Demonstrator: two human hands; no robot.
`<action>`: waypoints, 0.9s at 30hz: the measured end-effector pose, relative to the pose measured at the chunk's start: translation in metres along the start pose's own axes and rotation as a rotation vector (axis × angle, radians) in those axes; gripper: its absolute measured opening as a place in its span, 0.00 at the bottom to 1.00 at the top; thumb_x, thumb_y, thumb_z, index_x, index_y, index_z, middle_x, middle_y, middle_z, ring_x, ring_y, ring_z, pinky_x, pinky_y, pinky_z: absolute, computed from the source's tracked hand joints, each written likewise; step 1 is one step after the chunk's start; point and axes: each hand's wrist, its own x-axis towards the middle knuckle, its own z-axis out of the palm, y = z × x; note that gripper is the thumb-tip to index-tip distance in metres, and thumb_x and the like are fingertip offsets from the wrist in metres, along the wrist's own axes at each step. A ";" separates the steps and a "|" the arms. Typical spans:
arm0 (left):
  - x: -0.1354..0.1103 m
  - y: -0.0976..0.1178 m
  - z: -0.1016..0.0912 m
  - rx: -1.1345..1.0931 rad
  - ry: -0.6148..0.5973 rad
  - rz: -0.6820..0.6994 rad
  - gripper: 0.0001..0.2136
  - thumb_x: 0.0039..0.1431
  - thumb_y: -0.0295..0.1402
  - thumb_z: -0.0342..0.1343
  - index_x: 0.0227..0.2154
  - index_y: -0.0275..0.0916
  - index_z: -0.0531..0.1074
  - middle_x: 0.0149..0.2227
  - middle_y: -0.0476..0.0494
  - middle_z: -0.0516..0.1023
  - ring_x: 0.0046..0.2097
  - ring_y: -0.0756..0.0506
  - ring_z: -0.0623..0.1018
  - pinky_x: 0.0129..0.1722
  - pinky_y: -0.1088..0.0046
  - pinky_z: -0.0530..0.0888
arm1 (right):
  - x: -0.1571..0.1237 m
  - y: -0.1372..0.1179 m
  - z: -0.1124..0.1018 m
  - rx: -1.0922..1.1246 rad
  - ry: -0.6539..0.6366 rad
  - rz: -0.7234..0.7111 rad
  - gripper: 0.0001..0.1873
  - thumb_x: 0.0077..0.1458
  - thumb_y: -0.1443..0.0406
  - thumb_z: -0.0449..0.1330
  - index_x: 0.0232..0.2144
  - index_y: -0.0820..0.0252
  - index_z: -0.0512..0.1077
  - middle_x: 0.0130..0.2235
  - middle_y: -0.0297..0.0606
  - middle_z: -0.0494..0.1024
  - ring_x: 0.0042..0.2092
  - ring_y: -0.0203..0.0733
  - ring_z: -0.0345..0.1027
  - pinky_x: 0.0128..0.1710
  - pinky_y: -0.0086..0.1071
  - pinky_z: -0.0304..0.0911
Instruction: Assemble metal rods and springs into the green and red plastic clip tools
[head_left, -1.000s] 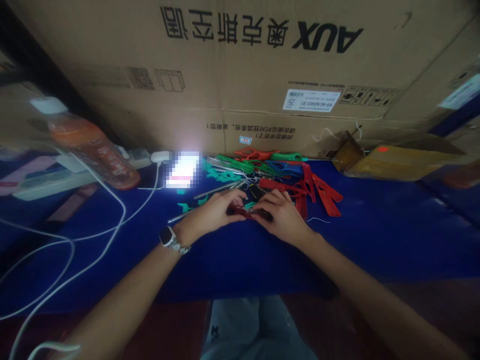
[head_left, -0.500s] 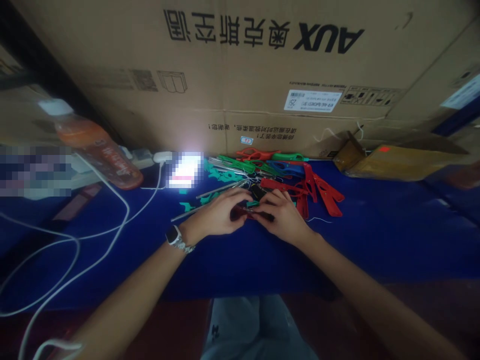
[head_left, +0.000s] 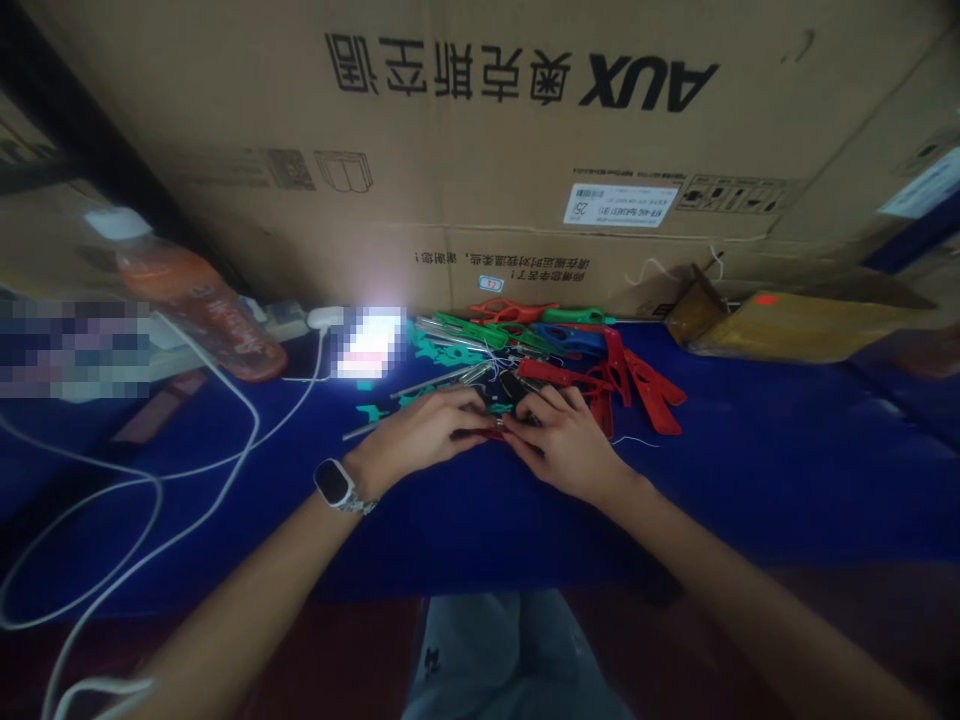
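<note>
My left hand (head_left: 426,428) and my right hand (head_left: 561,437) meet at the middle of a blue cloth (head_left: 750,470). Both have their fingers curled around a small red piece (head_left: 491,433) pinched between them; most of it is hidden. Just behind my fingers lies a pile of red plastic parts (head_left: 637,380), green parts (head_left: 472,330), a blue part (head_left: 570,338) and thin metal rods (head_left: 442,378). A watch (head_left: 334,484) sits on my left wrist.
A large cardboard box (head_left: 525,150) stands along the back. At the left lie an orange drink bottle (head_left: 202,305), a power strip (head_left: 277,318) and white cables (head_left: 187,470). A bright screen (head_left: 369,342) glows near the pile. A yellow-brown packet (head_left: 787,325) lies at the right.
Both hands have shifted slightly away from me toward the pile, and their fingers have closed tighter over the red piece, which shows less now.
</note>
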 end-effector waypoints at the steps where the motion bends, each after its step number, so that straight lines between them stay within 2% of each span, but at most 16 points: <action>1: -0.001 0.001 0.001 0.016 -0.006 0.000 0.10 0.68 0.35 0.54 0.46 0.43 0.78 0.48 0.45 0.77 0.48 0.45 0.78 0.50 0.67 0.74 | -0.001 -0.001 -0.001 -0.002 -0.009 0.005 0.14 0.67 0.60 0.55 0.46 0.56 0.79 0.40 0.40 0.76 0.44 0.45 0.63 0.43 0.42 0.52; 7: -0.003 0.003 0.004 0.022 0.053 -0.045 0.09 0.67 0.35 0.55 0.47 0.42 0.76 0.49 0.44 0.76 0.48 0.44 0.78 0.50 0.66 0.74 | -0.007 0.000 0.001 0.040 -0.027 0.042 0.16 0.67 0.60 0.54 0.50 0.55 0.78 0.42 0.43 0.75 0.45 0.47 0.65 0.43 0.42 0.53; 11: -0.003 0.006 0.002 -0.060 0.134 -0.131 0.09 0.62 0.35 0.60 0.44 0.40 0.73 0.44 0.44 0.77 0.45 0.43 0.78 0.47 0.65 0.76 | -0.006 0.001 0.003 0.115 0.008 0.087 0.15 0.66 0.61 0.55 0.50 0.55 0.77 0.42 0.43 0.74 0.45 0.46 0.66 0.42 0.41 0.55; 14: -0.002 0.007 -0.001 -0.096 0.181 -0.155 0.09 0.60 0.33 0.60 0.43 0.40 0.71 0.43 0.44 0.77 0.45 0.43 0.78 0.47 0.64 0.75 | 0.001 0.003 0.002 0.175 0.077 0.110 0.13 0.64 0.65 0.56 0.48 0.58 0.77 0.42 0.43 0.74 0.45 0.46 0.68 0.43 0.40 0.56; 17: -0.002 0.007 -0.002 -0.103 0.170 -0.125 0.07 0.61 0.31 0.59 0.42 0.41 0.72 0.42 0.45 0.77 0.46 0.43 0.77 0.48 0.63 0.75 | 0.013 0.006 0.000 0.203 0.118 0.156 0.09 0.60 0.66 0.60 0.42 0.59 0.77 0.42 0.42 0.74 0.46 0.47 0.68 0.45 0.40 0.57; 20: -0.001 0.003 0.000 -0.109 0.177 -0.110 0.05 0.64 0.30 0.56 0.42 0.41 0.73 0.42 0.45 0.77 0.46 0.44 0.77 0.49 0.63 0.74 | 0.021 0.009 -0.002 0.209 0.048 0.150 0.05 0.56 0.66 0.65 0.37 0.58 0.77 0.41 0.41 0.75 0.48 0.49 0.68 0.47 0.41 0.56; 27: -0.002 -0.011 0.002 -0.099 0.166 -0.072 0.08 0.65 0.25 0.53 0.41 0.41 0.76 0.41 0.44 0.78 0.45 0.45 0.77 0.46 0.64 0.75 | 0.013 0.014 0.002 0.221 -0.015 0.071 0.04 0.58 0.63 0.66 0.35 0.56 0.80 0.39 0.39 0.76 0.45 0.45 0.68 0.45 0.39 0.53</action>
